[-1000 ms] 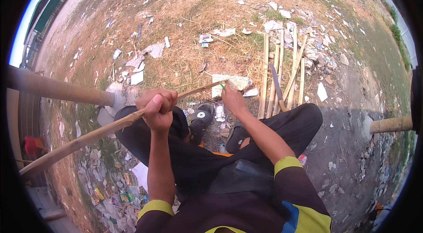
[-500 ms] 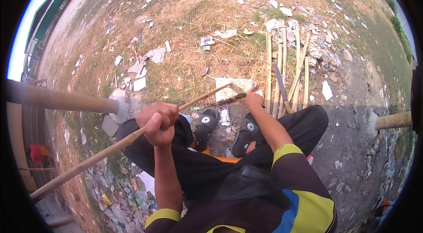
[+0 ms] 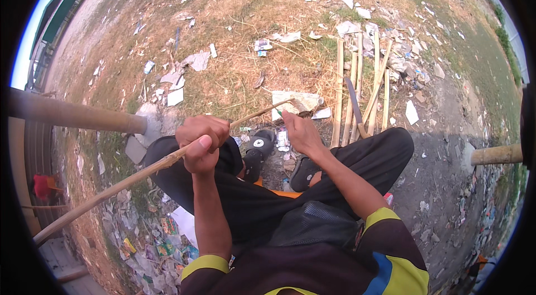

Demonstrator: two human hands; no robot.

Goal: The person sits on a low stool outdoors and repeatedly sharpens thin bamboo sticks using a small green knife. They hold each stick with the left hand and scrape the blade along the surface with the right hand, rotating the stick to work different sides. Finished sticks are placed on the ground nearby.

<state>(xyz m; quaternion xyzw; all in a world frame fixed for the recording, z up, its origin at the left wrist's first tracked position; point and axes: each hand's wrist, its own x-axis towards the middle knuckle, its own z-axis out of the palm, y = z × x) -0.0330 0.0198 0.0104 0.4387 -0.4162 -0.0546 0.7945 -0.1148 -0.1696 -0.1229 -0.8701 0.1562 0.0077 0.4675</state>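
Note:
A long wooden stick (image 3: 111,197) slants up from the lower left across my lap, its thin end near the middle. My left hand (image 3: 202,141) is wrapped round it, thumb on top. Close to the thin end, my right hand (image 3: 302,134) is closed, with a small green bit showing at its fingertips. The rest of what it holds is hidden. Just beyond lies a pale, torn-looking block (image 3: 301,102) on the ground.
Several pale wooden strips (image 3: 340,88) lie to the right, with a long curved-blade knife (image 3: 354,104) over them. Thick poles stand at left (image 3: 84,116) and right (image 3: 497,155). Litter and paper scraps (image 3: 175,97) cover the ground. My sandalled feet (image 3: 258,150) are in front.
My right hand has moved left and toward me, from beside the pale block to close by the stick's thin end. My left hand keeps its hold, and the stick has shifted slightly.

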